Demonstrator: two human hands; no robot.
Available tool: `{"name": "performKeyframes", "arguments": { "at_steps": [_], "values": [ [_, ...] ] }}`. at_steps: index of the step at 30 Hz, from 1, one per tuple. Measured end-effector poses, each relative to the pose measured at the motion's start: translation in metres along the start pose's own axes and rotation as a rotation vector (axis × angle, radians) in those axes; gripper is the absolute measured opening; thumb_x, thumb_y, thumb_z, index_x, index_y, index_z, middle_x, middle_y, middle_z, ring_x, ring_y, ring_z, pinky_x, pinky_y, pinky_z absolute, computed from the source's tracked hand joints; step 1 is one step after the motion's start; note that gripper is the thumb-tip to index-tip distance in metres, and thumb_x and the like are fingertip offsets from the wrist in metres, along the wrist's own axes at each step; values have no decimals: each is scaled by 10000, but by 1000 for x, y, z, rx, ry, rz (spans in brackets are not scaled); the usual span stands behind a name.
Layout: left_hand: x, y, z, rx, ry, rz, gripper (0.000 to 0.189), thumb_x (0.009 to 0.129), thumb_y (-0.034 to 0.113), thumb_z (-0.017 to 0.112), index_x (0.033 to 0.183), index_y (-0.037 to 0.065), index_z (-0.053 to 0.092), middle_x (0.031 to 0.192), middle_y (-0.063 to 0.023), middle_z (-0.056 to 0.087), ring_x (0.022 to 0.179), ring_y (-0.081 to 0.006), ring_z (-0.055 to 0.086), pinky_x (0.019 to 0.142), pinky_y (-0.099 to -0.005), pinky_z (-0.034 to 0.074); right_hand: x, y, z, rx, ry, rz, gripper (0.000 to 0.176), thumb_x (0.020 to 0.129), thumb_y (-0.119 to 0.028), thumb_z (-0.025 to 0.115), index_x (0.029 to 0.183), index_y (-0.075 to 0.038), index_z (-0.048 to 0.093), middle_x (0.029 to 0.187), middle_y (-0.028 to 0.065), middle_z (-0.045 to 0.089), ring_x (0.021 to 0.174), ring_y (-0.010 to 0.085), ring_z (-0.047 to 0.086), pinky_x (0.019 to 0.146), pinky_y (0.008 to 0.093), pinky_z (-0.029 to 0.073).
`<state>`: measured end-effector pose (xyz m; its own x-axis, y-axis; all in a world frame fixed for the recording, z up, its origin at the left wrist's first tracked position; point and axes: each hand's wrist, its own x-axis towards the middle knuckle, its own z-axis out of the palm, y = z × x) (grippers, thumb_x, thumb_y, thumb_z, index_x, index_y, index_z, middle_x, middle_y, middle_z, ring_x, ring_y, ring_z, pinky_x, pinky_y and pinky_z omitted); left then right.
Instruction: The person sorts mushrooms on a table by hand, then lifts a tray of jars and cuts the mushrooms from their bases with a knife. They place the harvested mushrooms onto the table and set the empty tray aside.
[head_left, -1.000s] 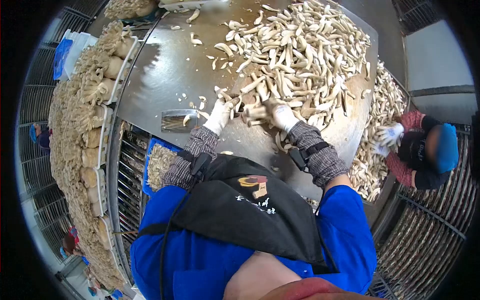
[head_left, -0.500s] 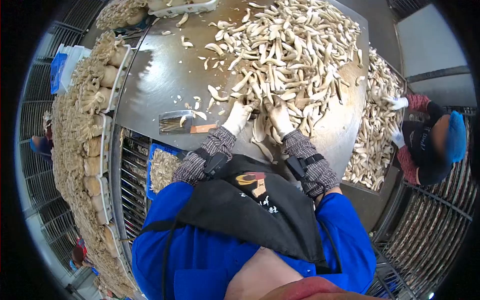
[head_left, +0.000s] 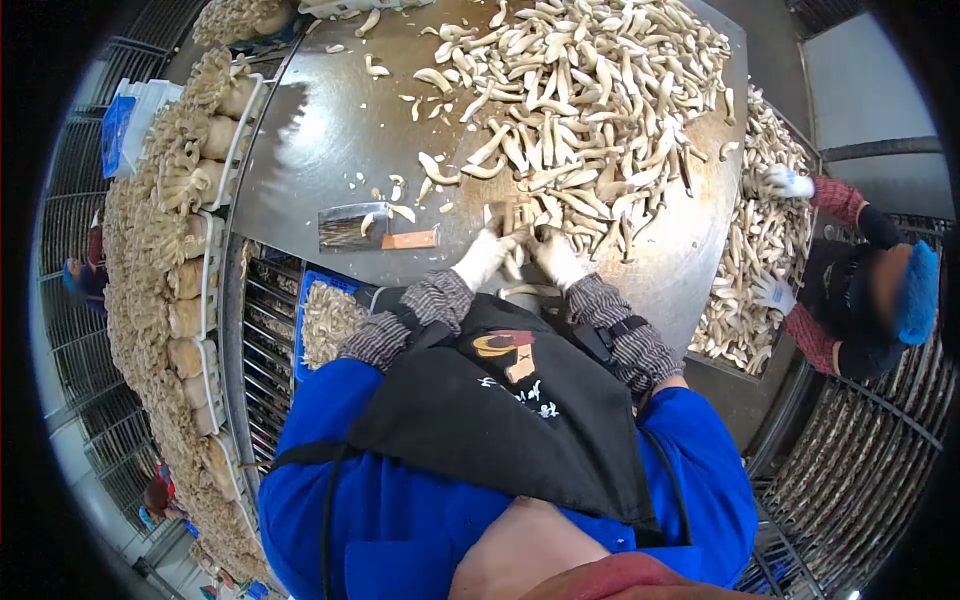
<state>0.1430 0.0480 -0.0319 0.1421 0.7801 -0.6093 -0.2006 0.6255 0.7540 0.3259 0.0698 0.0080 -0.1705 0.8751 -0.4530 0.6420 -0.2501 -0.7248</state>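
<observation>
Both hands wear white gloves with darkened fingertips and are close together at the near edge of a metal table (head_left: pixel 330 110). My left hand (head_left: pixel 486 254) is closed round pale mushroom pieces, with one end sticking up between the fingers. My right hand (head_left: pixel 556 254) has its fingers curled in beside it; what they hold, if anything, is too small to make out. Just beyond both hands lies a large heap of long mushrooms (head_left: pixel 600 120). A cleaver (head_left: pixel 350 227) with a wooden handle rests flat to the left, small mushroom scraps around it.
Crates stacked with mushroom clusters (head_left: pixel 170 220) line the left side. A blue basket (head_left: pixel 300 335) of pieces stands below the table's left edge. On the right, a co-worker's gloved hands (head_left: pixel 775 291) are over another mushroom pile (head_left: pixel 735 300). Metal racks stand lower right.
Both my hands have come slightly nearer to my body, away from the heap's edge. Mushrooms near them have shifted. The co-worker's hands have moved apart over their pile.
</observation>
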Motion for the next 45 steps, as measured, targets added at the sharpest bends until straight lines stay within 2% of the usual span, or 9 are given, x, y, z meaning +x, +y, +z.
{"name": "performKeyframes", "arguments": {
  "at_steps": [5,6,9,12,19,30,31,36,45],
  "values": [
    [-11,49,12,-240,-95,-72,440,906,284,748,1197,13,559,1000,-74,648,856,-168,659,749,-357,576,-4,-41,-25,572,-57,-90,303,981,-227,568,1088,48,637,848,139,679,763,203,621,712,350,500],
    [0,39,9,-410,-123,-64,425,897,276,759,1180,5,594,1002,-48,661,871,-153,655,781,-344,552,14,-12,-15,31,171,-597,324,994,-257,551,1098,39,630,867,94,654,769,153,578,717,318,484],
    [-26,74,24,100,-12,144,481,882,242,773,1246,-3,575,1056,-37,670,900,-137,645,817,-321,535,7,-30,-35,572,-71,30,362,986,-306,577,1140,20,618,957,97,651,852,178,613,756,345,509],
    [-20,59,18,210,-128,189,563,859,126,777,1324,-23,497,1113,-82,667,950,-161,646,831,-281,531,22,4,2,506,170,-470,423,938,-336,656,1153,27,624,1027,143,675,860,180,637,786,329,531],
    [-34,84,0,-149,66,51,415,910,99,690,1270,-31,528,1100,-108,679,938,-191,687,762,-315,581,12,-14,-21,1177,-104,-93,261,953,-177,575,1124,16,617,930,57,661,813,166,627,759,299,517],
    [-31,86,6,39,179,202,431,848,135,762,1173,-70,566,948,-105,686,771,-142,662,658,-250,528,24,-7,-27,544,334,-194,137,934,-150,628,986,-24,628,871,112,651,742,213,625,684,359,519],
    [-21,87,-7,68,130,96,333,877,140,739,1124,-33,599,897,-80,689,713,-118,644,618,-234,506,5,-50,-49,1183,302,9,158,956,-179,614,1025,-37,621,873,94,650,704,199,619,651,361,521],
    [-10,89,-4,-56,-421,127,196,940,145,691,1078,34,607,856,-21,664,723,-129,641,593,-248,479,11,-57,-53,911,-157,-56,234,950,-202,647,1075,-7,615,943,37,633,789,117,587,713,256,488],
    [-11,102,-5,628,-235,-4,567,1037,485,464,1337,3,481,1073,-98,658,849,-124,641,783,-267,532,39,-43,-44,785,-248,-114,379,935,-272,671,1169,22,621,940,83,696,924,159,659,851,277,516]
  ]
}}
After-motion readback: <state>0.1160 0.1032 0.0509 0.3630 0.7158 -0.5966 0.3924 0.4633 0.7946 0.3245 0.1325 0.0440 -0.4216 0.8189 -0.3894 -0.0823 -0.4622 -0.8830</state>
